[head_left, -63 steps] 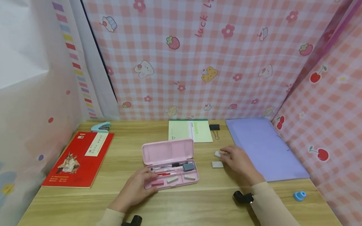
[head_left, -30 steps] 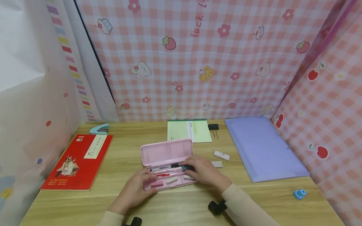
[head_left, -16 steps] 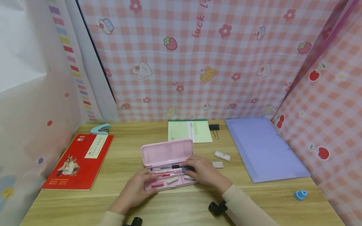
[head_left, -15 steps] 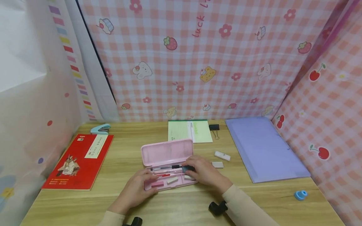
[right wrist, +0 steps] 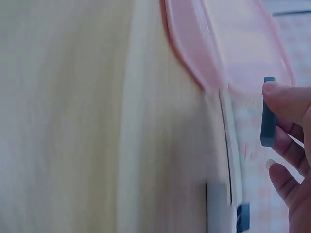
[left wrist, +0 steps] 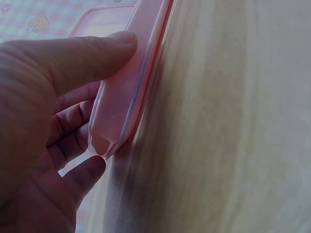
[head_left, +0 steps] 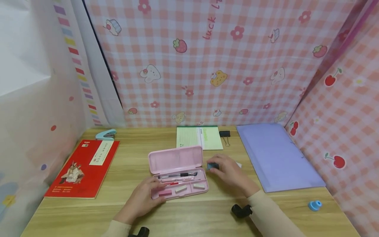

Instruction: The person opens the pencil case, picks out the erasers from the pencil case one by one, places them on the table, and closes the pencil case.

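Observation:
An open pink pencil case (head_left: 177,184) lies mid-table with pens and several small erasers in its tray. My left hand (head_left: 154,191) grips its front left corner; in the left wrist view the thumb (left wrist: 92,53) lies along the case's rim (left wrist: 124,97) and fingers curl under it. Just right of the case, my right hand (head_left: 218,167) pinches a small grey-blue block (head_left: 212,166). The right wrist view shows that block (right wrist: 267,119) held between fingertips (right wrist: 286,99), off the case (right wrist: 233,43). A white eraser (head_left: 238,164) peeks out behind the right hand.
A red book (head_left: 84,168) and a teal stapler (head_left: 105,134) lie at the left. A green notepad (head_left: 199,137) and a black binder clip (head_left: 224,134) sit at the back. A purple folder (head_left: 275,154) fills the right side, with a small blue item (head_left: 314,205) near the front edge. Patterned curtains close in three sides.
My right hand went from the erasers into the case, took the grey-blue block out of the tray and carried it right. The left hand kept its hold.

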Tool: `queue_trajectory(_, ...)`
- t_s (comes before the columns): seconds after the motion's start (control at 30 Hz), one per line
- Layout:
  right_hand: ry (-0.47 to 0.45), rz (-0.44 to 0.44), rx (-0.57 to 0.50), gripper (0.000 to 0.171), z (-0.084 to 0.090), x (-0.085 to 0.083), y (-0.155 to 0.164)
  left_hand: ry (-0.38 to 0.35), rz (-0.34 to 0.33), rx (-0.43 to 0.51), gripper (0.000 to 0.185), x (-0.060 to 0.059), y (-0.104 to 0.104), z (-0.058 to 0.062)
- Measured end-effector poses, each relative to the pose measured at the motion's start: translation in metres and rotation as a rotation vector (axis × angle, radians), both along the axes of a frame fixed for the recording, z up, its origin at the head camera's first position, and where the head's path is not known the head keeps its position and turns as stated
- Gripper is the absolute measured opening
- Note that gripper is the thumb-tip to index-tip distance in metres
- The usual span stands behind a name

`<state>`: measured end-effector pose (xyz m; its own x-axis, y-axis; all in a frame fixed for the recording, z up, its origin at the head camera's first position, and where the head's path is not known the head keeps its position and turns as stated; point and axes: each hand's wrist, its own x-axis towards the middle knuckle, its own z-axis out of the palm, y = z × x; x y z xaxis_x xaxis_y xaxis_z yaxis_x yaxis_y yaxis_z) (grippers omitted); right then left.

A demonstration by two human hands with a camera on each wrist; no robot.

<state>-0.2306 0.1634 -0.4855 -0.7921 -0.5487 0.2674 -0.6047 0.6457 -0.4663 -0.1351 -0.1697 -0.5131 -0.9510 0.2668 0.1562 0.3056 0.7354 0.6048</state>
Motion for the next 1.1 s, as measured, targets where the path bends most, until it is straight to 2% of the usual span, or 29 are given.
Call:
queue_trajectory(0.2, -0.038, -0.075, 0.115, 0.028, -0.002, -0.013, 0.014, -0.045, 0.021, -0.007, 0.040, 0.002, 0.000, 0.000)
queue_trajectory(0.37, -0.056, -0.055, 0.167, 0.027, -0.003, -0.021, 0.014, -0.055, 0.019, 0.003, 0.040, 0.001, -0.001, -0.001)
queue_trajectory(0.63, -0.044, 0.003, 0.205, 0.023, -0.005, -0.028, 0.010, -0.038, 0.011, 0.013, 0.039, 0.000, 0.001, 0.000)
queue_trajectory(0.83, -0.049, 0.016, 0.225, 0.020, -0.011, -0.031, 0.009, -0.011, 0.010, 0.005, 0.038, 0.000, 0.001, 0.000)
queue_trajectory(1.1, -0.049, 0.007, 0.204, 0.020, -0.014, -0.030, 0.009, -0.048, 0.011, 0.019, 0.040, 0.000, 0.001, 0.002)
